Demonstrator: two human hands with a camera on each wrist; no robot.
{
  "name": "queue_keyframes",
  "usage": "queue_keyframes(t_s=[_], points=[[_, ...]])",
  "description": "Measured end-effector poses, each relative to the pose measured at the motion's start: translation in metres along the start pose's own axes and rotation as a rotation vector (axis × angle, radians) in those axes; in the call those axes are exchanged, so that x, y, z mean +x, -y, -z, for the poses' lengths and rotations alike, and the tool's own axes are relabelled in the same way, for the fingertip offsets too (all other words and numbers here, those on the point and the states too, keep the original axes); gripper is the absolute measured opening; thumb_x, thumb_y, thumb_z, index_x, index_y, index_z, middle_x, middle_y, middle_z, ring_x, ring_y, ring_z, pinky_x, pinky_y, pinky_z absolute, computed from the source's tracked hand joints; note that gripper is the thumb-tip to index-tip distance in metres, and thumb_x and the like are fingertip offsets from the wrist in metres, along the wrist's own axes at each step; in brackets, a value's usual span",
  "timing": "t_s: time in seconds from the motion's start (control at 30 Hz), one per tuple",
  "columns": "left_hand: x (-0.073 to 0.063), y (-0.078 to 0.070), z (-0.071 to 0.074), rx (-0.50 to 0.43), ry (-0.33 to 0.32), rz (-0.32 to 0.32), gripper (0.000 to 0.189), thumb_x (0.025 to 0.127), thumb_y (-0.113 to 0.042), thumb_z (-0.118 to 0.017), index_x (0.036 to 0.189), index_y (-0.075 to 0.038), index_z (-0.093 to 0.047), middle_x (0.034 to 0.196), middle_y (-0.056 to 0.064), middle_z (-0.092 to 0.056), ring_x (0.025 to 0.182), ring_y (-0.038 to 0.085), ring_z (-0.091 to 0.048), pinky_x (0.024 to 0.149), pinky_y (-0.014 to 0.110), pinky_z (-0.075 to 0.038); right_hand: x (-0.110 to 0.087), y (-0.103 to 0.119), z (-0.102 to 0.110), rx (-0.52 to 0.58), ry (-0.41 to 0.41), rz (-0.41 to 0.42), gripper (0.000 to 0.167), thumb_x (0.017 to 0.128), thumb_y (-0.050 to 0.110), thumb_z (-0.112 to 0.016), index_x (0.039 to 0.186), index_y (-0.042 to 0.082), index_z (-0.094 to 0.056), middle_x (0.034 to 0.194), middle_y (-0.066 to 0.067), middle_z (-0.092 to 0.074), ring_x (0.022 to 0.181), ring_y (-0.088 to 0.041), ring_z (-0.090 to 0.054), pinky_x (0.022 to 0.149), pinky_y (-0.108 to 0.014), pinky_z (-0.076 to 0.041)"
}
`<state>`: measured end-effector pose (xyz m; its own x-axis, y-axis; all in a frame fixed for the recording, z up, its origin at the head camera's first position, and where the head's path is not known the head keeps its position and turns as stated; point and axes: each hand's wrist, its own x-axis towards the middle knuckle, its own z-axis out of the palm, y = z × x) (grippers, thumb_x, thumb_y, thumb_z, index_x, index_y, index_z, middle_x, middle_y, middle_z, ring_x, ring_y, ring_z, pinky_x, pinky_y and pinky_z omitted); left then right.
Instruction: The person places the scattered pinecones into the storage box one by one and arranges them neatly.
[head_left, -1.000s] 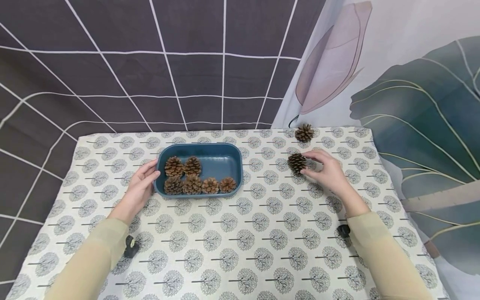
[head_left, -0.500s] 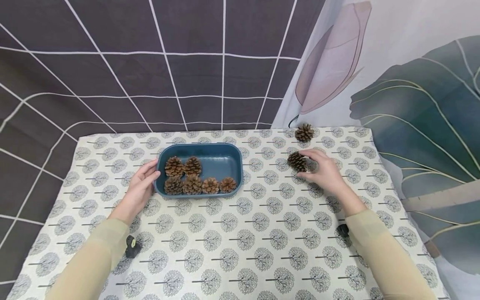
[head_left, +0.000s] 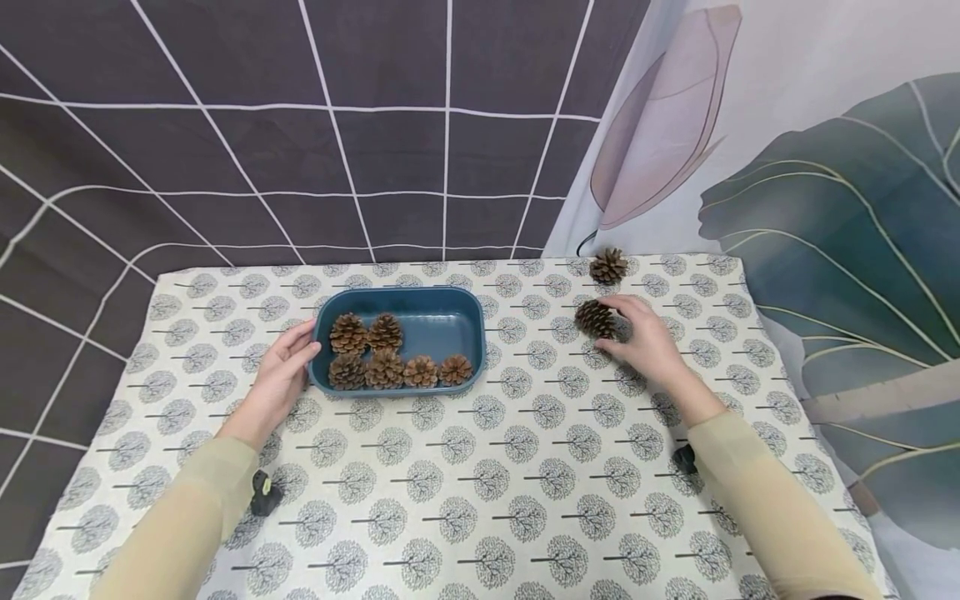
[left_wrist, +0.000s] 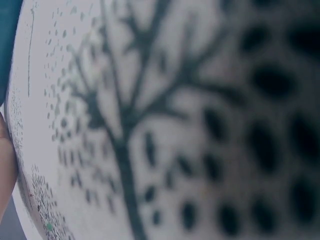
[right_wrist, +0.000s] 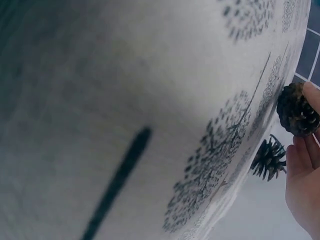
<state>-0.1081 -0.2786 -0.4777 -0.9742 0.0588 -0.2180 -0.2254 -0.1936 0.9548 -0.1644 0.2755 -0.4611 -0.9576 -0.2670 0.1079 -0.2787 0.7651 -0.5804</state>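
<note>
My left hand (head_left: 280,372) holds the left rim of a blue oblong container (head_left: 450,327), thumb at the edge and fingers along the outer side. Several brown pine cones (head_left: 384,367) sit in it, along its left end and near side. On the right, my right hand (head_left: 651,342) grips a darker pine cone (head_left: 592,319) between thumb and fingers, low over the cloth. The right wrist view shows this same pine cone (right_wrist: 296,112) at the fingertips. Another pine cone (head_left: 608,266) lies behind it at the table's back edge.
A pale tablecloth (head_left: 480,500) printed with trees covers the table. A dark gridded curtain (head_left: 390,158) hangs behind, and a leaf-patterned curtain (head_left: 825,275) stands at the right. The left wrist view shows mostly blurred cloth.
The pine cone at my right hand has turned, its lower end tipping to the right. My right thumb parted from it and has closed in again. The left hand and container have stayed still.
</note>
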Motion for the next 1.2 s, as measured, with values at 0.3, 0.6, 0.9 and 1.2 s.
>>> queue_keyframes(t_s=[0.3, 0.6, 0.9, 1.2], points=[[0.001, 0.001, 0.0, -0.002, 0.008, -0.017, 0.034, 0.109, -0.008, -0.058, 0.132, -0.032, -0.062, 0.129, -0.027, -0.065, 0.123, -0.011, -0.06, 0.108, 0.006, -0.047, 0.001, -0.001, 0.0, 0.016, -0.028, -0.012, 0.07, 0.085, 0.003, -0.086, 0.147, -0.005, -0.054, 0.15, -0.032, -0.054, 0.136, -0.054, -0.053, 0.121, -0.072, -0.039], [0.003, 0.001, 0.0, -0.033, 0.003, -0.026, 0.036, 0.108, -0.003, -0.056, 0.13, -0.031, -0.064, 0.127, -0.025, -0.068, 0.12, -0.009, -0.063, 0.105, 0.005, -0.049, -0.001, 0.002, -0.001, 0.024, -0.019, -0.022, 0.066, 0.089, 0.005, -0.082, 0.148, -0.003, -0.054, 0.151, -0.03, -0.055, 0.135, -0.053, -0.055, 0.119, -0.071, -0.042], [0.001, 0.0, -0.001, -0.048, -0.019, -0.009, 0.037, 0.108, -0.002, -0.056, 0.132, -0.029, -0.064, 0.125, -0.027, -0.069, 0.12, -0.008, -0.063, 0.106, 0.006, -0.049, 0.0, 0.011, -0.003, 0.052, -0.012, 0.003, 0.061, 0.092, 0.01, -0.081, 0.147, -0.002, -0.056, 0.151, -0.028, -0.056, 0.137, -0.051, -0.055, 0.12, -0.069, -0.042], [0.0, -0.001, -0.001, -0.025, -0.023, 0.005, 0.036, 0.109, -0.004, -0.056, 0.137, -0.027, -0.061, 0.127, -0.028, -0.066, 0.122, -0.009, -0.06, 0.111, 0.008, -0.046, 0.003, 0.024, -0.006, 0.098, 0.021, 0.039, 0.06, 0.092, 0.011, -0.081, 0.146, 0.0, -0.058, 0.151, -0.026, -0.058, 0.141, -0.048, -0.052, 0.124, -0.067, -0.038]])
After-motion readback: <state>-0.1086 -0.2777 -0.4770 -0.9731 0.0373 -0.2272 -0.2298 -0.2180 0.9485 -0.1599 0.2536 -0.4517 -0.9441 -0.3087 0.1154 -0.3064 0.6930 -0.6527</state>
